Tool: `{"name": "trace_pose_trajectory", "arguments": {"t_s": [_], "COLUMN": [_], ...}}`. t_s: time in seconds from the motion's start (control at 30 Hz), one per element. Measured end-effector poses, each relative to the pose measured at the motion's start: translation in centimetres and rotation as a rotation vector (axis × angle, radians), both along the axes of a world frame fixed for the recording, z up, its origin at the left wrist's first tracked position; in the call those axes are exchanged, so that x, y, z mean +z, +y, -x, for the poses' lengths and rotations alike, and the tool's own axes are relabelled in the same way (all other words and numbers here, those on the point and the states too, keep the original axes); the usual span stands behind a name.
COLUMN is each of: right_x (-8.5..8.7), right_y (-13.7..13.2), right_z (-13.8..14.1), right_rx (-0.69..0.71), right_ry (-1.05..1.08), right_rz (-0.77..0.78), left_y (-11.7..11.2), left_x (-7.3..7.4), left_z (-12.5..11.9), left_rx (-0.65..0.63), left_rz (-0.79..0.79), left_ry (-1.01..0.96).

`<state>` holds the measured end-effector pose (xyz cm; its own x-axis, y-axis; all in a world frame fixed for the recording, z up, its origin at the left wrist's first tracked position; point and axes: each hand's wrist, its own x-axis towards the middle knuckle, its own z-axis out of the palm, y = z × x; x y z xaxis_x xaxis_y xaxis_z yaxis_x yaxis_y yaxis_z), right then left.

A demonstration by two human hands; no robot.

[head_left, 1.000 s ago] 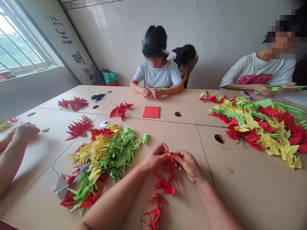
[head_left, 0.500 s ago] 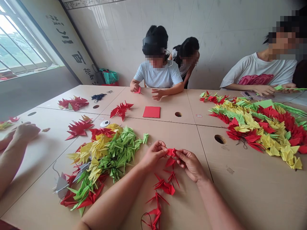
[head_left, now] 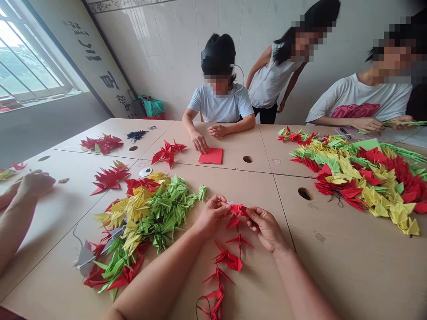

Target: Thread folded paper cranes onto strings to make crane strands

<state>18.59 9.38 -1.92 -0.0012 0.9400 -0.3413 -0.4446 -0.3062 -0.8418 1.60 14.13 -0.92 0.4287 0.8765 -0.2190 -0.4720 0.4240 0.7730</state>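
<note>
Between my two hands a red paper crane is pinched by its two sides. My left hand grips one side with thumb and fingers closed. On the other side, my right hand holds the paper between thumb and forefinger. Below it a string of red paper cranes trails down the table toward me, threaded on a dark cord. Left of my hands lies a large heap of folded cranes, with green ones, yellow ones and red ones.
Across the table a person touches a stack of red paper. More crane strings lie at right, near another seated person. Small red crane piles and a white tape roll lie left, near another person's hands.
My hands stay nearly in place, the held crane shifting slightly. One crane below it has swung. The person opposite has moved a hand onto the red paper; the person behind has straightened up, further right.
</note>
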Motion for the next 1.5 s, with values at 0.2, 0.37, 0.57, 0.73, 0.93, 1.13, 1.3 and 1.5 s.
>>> {"name": "trace_pose_trajectory", "arguments": {"t_s": [0.2, 0.37, 0.57, 0.73, 0.93, 1.13, 1.3, 1.5], "right_x": [0.0, 0.2, 0.3, 0.4, 0.3, 0.5, 0.5, 0.3], "right_y": [0.0, 0.0, 0.0, -0.2, -0.1, -0.3, -0.3, -0.3], "right_z": [0.1, 0.3, 0.7, 0.7, 0.7, 0.7, 0.7, 0.5], "right_rx": [0.001, 0.027, 0.077, 0.126, 0.117, 0.159, 0.191, 0.218], "right_ry": [-0.031, -0.112, -0.162, -0.222, -0.204, -0.239, -0.248, -0.238], "right_rz": [-0.003, -0.018, -0.065, -0.093, -0.092, -0.106, -0.110, -0.098], "left_y": [0.2, -0.2, -0.6, -0.7, -0.7, -0.9, -0.7, -0.9], "left_x": [-0.3, -0.1, 0.3, 0.4, 0.4, 0.8, 0.4, 0.6], "left_z": [0.1, 0.0, 0.0, 0.1, 0.0, -0.1, 0.2, 0.0], "left_rx": [0.014, -0.074, -0.172, -0.186, -0.211, -0.231, -0.286, -0.280], "left_rz": [-0.070, -0.183, -0.248, -0.272, -0.213, -0.216, -0.261, -0.245], "left_ry": [0.057, 0.137, 0.151, 0.191, 0.176, 0.176, 0.174, 0.149]}}
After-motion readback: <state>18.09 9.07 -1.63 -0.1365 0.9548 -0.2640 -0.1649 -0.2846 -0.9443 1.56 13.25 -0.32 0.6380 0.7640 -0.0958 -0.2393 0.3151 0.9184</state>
